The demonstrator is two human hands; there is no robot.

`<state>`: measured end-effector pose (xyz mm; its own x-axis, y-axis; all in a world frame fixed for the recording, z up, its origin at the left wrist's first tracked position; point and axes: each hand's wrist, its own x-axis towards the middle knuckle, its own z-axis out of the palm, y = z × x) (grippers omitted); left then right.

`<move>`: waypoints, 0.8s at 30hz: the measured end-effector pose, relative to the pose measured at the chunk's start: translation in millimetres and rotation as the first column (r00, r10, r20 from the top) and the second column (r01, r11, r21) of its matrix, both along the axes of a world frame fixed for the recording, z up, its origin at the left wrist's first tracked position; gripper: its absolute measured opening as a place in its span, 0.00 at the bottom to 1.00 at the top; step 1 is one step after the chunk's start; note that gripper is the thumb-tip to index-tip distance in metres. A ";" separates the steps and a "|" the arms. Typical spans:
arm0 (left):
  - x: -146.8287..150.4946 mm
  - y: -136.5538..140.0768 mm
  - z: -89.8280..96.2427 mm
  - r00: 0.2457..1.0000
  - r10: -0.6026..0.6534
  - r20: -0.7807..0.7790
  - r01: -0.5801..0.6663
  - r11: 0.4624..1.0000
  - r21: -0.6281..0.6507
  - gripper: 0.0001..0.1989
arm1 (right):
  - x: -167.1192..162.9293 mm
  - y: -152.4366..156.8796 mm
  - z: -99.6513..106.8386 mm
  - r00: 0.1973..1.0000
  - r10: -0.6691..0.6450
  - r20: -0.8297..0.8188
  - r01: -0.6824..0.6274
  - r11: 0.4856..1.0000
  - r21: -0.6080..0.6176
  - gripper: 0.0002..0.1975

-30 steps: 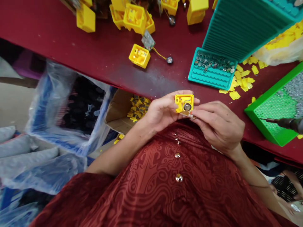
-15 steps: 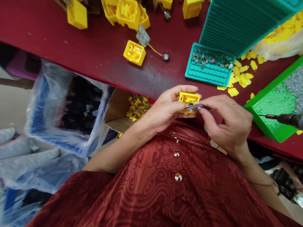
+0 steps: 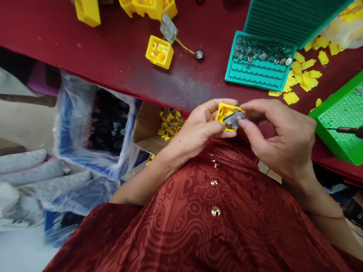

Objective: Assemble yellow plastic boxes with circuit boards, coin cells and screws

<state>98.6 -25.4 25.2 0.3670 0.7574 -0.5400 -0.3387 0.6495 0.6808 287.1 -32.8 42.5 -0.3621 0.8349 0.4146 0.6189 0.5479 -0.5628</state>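
Observation:
My left hand [image 3: 202,124] is closed around a small open yellow plastic housing [image 3: 222,109], its hollow side facing up. Between the thumb and fingers of my right hand [image 3: 279,132] is a grey circuit board [image 3: 234,119], tilted over the housing's opening and covering part of it. The inside of the housing beneath the board is mostly hidden. Farther off on the red table stands another yellow housing [image 3: 159,53]. A loose circuit board [image 3: 169,28] leans by it, and yellow wires run to a small round speaker [image 3: 199,54].
A teal tray [image 3: 255,78] of small round metal parts lies ahead, beside scattered yellow plastic pieces [image 3: 307,79]. At right, a screwdriver tip [image 3: 347,130] reaches over a green basket [image 3: 334,141]. A cardboard box [image 3: 147,126] and a plastic-lined blue crate [image 3: 61,132] stand below the table edge at left.
The circuit board in my right hand has turned, so more of its flat face shows above the housing. My view has shifted, and the tabletop things sit higher in the picture.

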 end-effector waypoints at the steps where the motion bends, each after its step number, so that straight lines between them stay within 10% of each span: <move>1: 0.6 0.8 -0.8 1.000 -0.005 -0.002 0.005 1.000 0.015 0.22 | 0.4 -0.1 0.4 1.000 0.007 0.000 -0.007 1.000 0.004 0.06; 24: 6.7 2.4 -5.8 0.988 -0.084 -0.129 0.106 0.979 0.172 0.27 | 7.9 7.7 -3.1 0.990 0.041 0.136 -0.036 0.998 -0.044 0.10</move>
